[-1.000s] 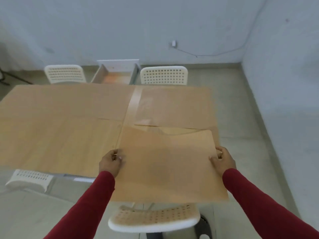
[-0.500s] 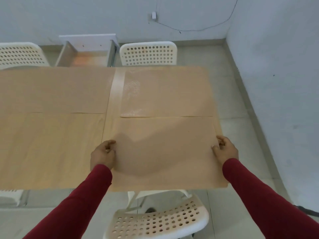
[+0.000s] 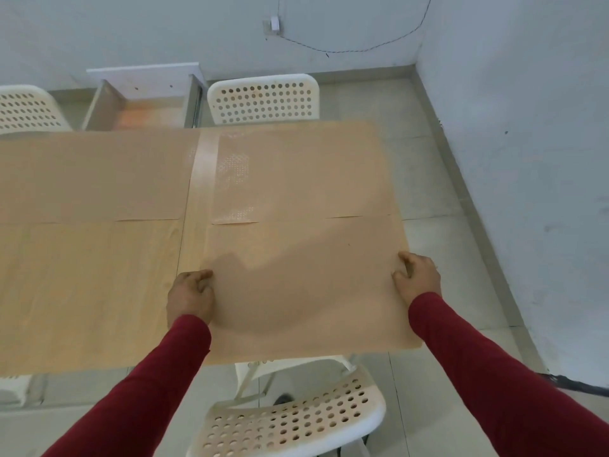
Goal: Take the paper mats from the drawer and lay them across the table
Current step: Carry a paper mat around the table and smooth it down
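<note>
A tan paper mat lies flat on the near right quarter of the table. My left hand pinches its left edge and my right hand pinches its right edge. Three more paper mats cover the other quarters: far right, far left and near left. A narrow bare strip of table shows between the left and right mats. The open drawer stands beyond the table's far edge; its inside looks orange-lit and I cannot tell whether any mats lie in it.
White perforated chairs stand at the far side, far left and just below me at the near edge. A wall runs along the right, with a dark cable on the floor beside it.
The mat was held lifted above the table's near edge; it has come down flat onto the near right quarter. My view has shifted forward and down. Both hands stay on its side edges.
</note>
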